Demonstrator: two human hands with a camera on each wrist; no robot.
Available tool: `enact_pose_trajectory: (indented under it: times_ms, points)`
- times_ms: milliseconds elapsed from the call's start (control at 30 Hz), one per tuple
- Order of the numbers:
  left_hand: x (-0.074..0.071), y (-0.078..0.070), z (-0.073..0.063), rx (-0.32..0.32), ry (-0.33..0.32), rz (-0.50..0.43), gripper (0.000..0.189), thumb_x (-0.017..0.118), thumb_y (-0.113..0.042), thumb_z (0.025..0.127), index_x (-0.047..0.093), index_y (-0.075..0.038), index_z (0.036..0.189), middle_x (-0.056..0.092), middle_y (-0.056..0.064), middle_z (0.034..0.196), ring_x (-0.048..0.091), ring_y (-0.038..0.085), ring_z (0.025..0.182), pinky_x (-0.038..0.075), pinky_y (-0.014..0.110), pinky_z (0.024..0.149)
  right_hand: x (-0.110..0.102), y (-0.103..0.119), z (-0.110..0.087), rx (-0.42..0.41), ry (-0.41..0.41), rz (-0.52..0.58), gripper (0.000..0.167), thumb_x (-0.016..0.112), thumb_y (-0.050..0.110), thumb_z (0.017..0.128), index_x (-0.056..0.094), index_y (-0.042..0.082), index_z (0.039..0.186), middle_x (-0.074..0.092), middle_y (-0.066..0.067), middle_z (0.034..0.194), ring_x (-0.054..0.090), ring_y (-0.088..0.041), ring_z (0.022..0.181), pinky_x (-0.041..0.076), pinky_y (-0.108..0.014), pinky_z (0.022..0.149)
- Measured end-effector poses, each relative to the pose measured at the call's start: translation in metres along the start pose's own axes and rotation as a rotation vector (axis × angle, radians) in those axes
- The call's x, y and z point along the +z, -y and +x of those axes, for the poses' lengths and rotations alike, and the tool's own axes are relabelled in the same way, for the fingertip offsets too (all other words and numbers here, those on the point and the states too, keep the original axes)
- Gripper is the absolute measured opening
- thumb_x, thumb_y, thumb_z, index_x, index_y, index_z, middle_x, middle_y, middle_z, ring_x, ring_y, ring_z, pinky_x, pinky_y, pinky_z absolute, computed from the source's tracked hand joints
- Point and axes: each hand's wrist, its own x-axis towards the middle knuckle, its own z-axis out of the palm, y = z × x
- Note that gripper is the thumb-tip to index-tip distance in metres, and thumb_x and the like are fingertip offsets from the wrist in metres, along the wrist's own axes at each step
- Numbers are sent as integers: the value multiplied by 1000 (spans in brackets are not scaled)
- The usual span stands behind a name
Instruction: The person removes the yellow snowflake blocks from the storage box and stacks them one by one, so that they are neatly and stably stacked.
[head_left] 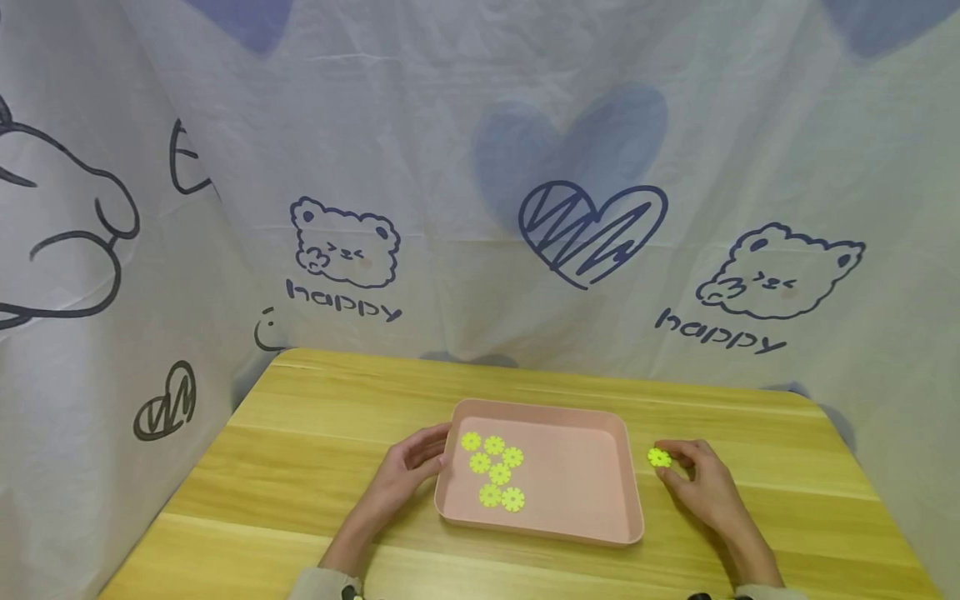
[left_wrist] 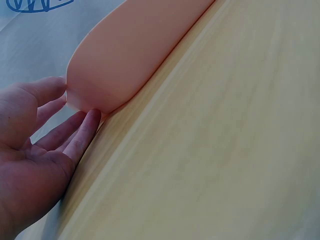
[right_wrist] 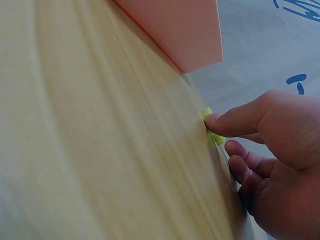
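A shallow pink tray (head_left: 577, 467) lies on the wooden table, with several yellow notched plastic discs (head_left: 499, 473) in its left half. At the tray's left side is my left hand (head_left: 411, 463), its loosely bent fingers and thumb touching the wall; the left wrist view shows the fingertips (left_wrist: 93, 117) low on the tray's corner. To the right of the tray, my right hand (head_left: 701, 483) pinches one more yellow notched disc (head_left: 659, 457) between thumb and index finger. In the right wrist view this disc (right_wrist: 218, 138) is seen nearly edge-on, close over the tabletop, partly hidden by the thumb.
The wooden table (head_left: 300, 467) extends around the tray on every side. Behind it and to the left hangs a pale cloth (head_left: 450, 292) printed with hearts, bears and the word "happy".
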Motion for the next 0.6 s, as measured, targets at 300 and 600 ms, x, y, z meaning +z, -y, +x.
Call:
enact_pose_trajectory:
  times_ms: [300,600]
  points:
    - [0,-1,-1,8,10,-2,53,63,-6,102,45,3,150,47,22,153,46,40,140,47,28,108,-3,2,-1,2,-3,19,39,78,6,89,69,0,127,62,-14,111,58,-26,100,52,-39,88]
    - [0,0,0,9,0,6,52,63,-5,102,46,3,150,48,24,152,47,41,140,47,27,108,-15,21,-1,-23,-96,61,29,69,13,100,69,3,127,63,-15,115,57,-19,95,52,-21,73]
